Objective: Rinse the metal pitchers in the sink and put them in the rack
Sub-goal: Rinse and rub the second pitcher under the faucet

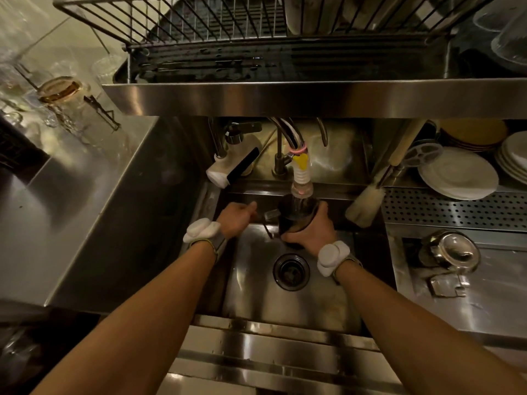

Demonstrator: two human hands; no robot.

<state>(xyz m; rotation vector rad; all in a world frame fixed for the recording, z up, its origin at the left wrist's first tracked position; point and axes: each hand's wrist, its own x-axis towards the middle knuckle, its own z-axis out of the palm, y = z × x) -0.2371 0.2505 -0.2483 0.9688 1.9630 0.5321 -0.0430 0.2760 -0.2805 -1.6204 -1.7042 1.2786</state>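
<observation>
Now rinsing — right hand [309,233] grips the dark metal pitcher [296,215] under the white-nozzled tap [301,178], left hand [238,218] clenches its handle; next, lift to the wire rack [182,27] above.

Bare forearms; white padded wristband [203,230] each wrist, grey strap.

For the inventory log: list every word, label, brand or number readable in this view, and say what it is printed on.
None can be read.
The pitcher held under the tap nozzle shows no marking.
The white dispenser by the tap and the plates are plain.
The wristbands show no print.
</observation>
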